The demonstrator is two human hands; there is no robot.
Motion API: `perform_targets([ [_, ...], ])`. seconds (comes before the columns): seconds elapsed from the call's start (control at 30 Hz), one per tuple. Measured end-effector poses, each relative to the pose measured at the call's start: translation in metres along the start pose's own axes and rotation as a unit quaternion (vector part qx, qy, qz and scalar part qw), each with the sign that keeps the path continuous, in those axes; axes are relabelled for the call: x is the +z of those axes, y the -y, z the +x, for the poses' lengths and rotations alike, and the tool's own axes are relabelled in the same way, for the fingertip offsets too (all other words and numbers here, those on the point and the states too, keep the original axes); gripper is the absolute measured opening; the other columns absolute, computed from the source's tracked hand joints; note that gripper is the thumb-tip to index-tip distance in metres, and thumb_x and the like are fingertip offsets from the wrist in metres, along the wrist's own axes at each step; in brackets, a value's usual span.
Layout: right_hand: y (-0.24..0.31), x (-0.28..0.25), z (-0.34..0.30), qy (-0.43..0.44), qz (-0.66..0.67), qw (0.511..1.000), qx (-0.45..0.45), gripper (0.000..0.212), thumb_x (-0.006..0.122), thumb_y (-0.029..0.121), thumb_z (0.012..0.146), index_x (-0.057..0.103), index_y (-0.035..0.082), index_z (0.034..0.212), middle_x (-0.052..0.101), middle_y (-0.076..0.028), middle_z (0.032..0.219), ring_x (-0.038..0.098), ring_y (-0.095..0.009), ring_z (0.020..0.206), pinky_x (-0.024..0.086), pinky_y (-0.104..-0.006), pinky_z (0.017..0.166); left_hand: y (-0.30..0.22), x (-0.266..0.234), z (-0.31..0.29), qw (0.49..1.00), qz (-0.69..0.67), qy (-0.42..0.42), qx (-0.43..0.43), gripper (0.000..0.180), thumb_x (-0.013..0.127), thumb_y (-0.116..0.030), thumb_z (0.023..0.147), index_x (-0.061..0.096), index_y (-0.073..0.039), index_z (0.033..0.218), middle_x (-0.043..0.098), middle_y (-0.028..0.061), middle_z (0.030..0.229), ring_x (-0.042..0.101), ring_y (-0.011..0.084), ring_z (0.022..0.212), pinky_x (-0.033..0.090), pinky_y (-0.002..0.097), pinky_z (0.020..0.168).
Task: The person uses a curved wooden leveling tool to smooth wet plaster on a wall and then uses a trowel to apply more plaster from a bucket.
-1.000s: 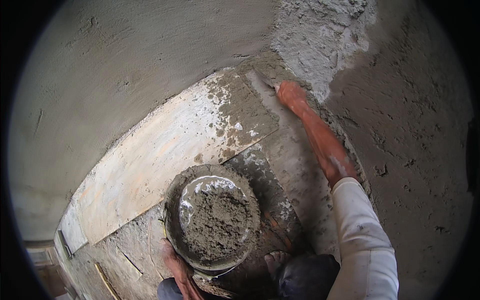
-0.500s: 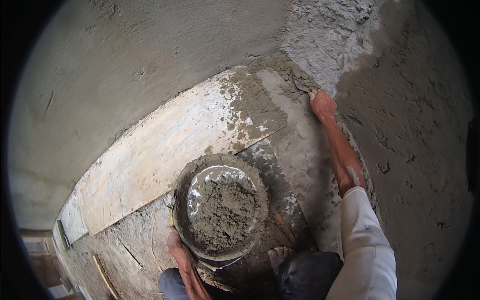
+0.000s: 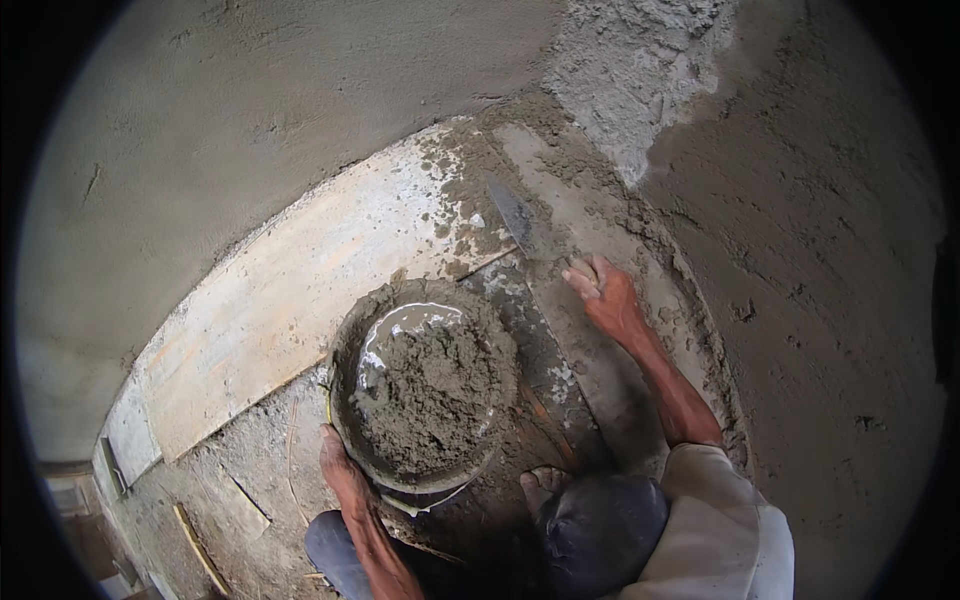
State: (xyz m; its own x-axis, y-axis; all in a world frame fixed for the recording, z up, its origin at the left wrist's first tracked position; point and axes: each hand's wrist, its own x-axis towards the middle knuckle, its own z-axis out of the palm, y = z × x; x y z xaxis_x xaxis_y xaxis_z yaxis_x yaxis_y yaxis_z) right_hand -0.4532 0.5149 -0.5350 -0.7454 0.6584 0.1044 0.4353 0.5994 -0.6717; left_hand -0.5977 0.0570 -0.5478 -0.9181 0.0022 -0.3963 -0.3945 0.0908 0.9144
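A round bucket point(image 3: 343, 425) of wet grey mortar point(image 3: 435, 390) stands in front of me, with a pool of water along its far left inside edge. At the bucket's lower left side, my left hand point(image 3: 346, 475) holds on to it, fingers partly hidden. My right hand point(image 3: 605, 292) is closed round the handle of a pointed trowel point(image 3: 513, 212), to the right of and beyond the bucket. The blade points away to the left, over the mortar-smeared end of a pale board point(image 3: 290, 310). The handle is mostly covered by my fingers.
Smoothed grey plaster covers the left wall point(image 3: 250, 130). A rough pale patch point(image 3: 635, 75) meets darker wet plaster point(image 3: 810, 230) on the right. Thin wood strips point(image 3: 200, 550) lie at lower left. My foot point(image 3: 543, 487) is near the bucket.
My right hand has drawn the trowel back from the far corner, toward me and to the left, nearer the bucket. The left hand stays on the bucket; the view has shifted slightly.
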Motion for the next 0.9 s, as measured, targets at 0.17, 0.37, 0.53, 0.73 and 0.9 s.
perform_targets([
  [0.17, 0.039, 0.002, -0.062, 0.127, 0.277, 0.895, 0.326, 0.045, 0.070, 0.037, 0.105, 0.064, -0.005, 0.121, 0.073, -0.025, 0.092, 0.075, -0.042, 0.088, 0.057, -0.0487, 0.074, -0.005, -0.010, -0.006, 0.995, -0.069, 0.039, -0.056, 0.063, 0.051, -0.055, 0.114, 0.070, 0.004, 0.129, 0.075, 0.0118, 0.114, 0.071, 0.0231, 0.095, 0.058, 0.0385, 0.086],
  [0.37, -0.059, -0.041, -0.137, 0.025, -0.173, 0.971, 0.166, 0.039, 0.065, 0.034, 0.107, 0.061, -0.004, 0.111, 0.071, -0.029, 0.088, 0.070, -0.051, 0.089, 0.054, -0.0563, 0.079, 0.009, -0.003, -0.003, 0.990, -0.113, 0.072, -0.039, 0.065, 0.052, -0.054, 0.114, 0.065, 0.006, 0.138, 0.074, 0.0145, 0.127, 0.071, 0.0245, 0.108, 0.058, 0.0391, 0.096],
  [0.53, -0.001, -0.079, -0.153, 0.048, 0.130, 0.935, 0.326, 0.036, 0.068, 0.033, 0.106, 0.061, -0.002, 0.109, 0.056, -0.006, 0.076, 0.059, -0.020, 0.072, 0.051, -0.0398, 0.069, 0.002, -0.019, 0.000, 0.994, -0.090, 0.052, -0.042, 0.062, 0.050, -0.051, 0.115, 0.068, 0.005, 0.135, 0.075, 0.0137, 0.122, 0.072, 0.0237, 0.103, 0.058, 0.0390, 0.093],
  [0.73, 0.078, -0.076, -0.141, 0.115, -0.013, 0.993, 0.025, 0.032, 0.072, 0.026, 0.103, 0.066, -0.002, 0.117, 0.064, -0.013, 0.078, 0.067, -0.029, 0.073, 0.053, -0.0444, 0.068, -0.020, -0.007, -0.013, 0.999, -0.026, 0.035, -0.008, 0.068, 0.049, -0.057, 0.113, 0.070, 0.006, 0.129, 0.074, 0.0124, 0.107, 0.066, 0.0192, 0.089, 0.055, 0.0365, 0.082],
  [0.9, 0.161, -0.077, -0.064, 0.145, -0.218, 0.927, -0.269, 0.029, 0.072, 0.023, 0.101, 0.068, 0.000, 0.118, 0.073, -0.024, 0.090, 0.074, -0.044, 0.083, 0.056, -0.0542, 0.073, -0.017, -0.014, -0.014, 0.996, -0.061, 0.057, -0.034, 0.063, 0.050, -0.055, 0.114, 0.072, 0.004, 0.120, 0.070, 0.0085, 0.099, 0.060, 0.0175, 0.085, 0.052, 0.0361, 0.078],
])
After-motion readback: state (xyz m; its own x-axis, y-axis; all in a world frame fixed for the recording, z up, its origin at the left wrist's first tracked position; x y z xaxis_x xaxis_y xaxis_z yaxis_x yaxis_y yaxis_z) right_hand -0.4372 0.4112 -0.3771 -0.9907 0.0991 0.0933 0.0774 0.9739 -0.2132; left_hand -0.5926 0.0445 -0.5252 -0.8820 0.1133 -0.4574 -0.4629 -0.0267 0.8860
